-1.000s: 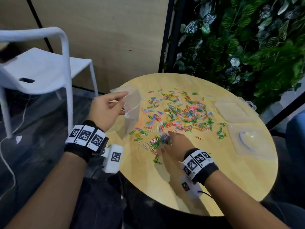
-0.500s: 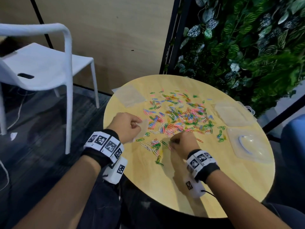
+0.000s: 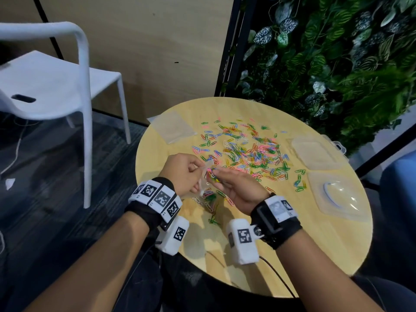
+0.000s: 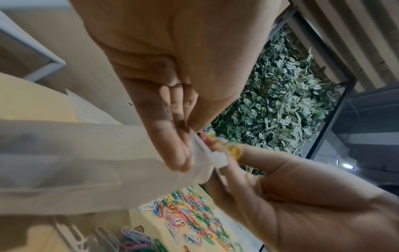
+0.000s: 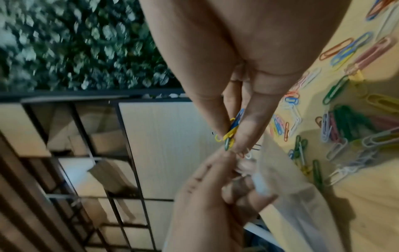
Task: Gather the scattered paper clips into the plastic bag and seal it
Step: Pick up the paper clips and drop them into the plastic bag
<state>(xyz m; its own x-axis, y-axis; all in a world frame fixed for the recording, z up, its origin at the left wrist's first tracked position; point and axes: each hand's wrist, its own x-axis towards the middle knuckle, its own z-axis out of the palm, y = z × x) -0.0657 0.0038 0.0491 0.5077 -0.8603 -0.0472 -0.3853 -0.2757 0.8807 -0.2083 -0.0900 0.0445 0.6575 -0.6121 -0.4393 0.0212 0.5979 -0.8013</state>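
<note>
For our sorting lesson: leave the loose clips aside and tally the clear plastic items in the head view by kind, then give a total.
Bags: 2 (held bag, flat bag)
Containers: 2 (clear box, clear tray)
Total: 4

paper clips (image 3: 245, 152) on table (image 3: 281, 239), bag (image 3: 203, 176) left

Both forearms reach in from the near edge, hands meeting mid-scene, nearly touching. Left hand (image 3: 183, 171) knuckles up, thumb and fingers (image 4: 172, 145) pinched together on thin clear film (other fingers curled under). Right hand (image 3: 238, 188) palm up, thumb and fingers (image 5: 248, 129) pressed together, gripping a few small coloured wire loops at the tips. Black bands with marker tags on both wrists.
</note>
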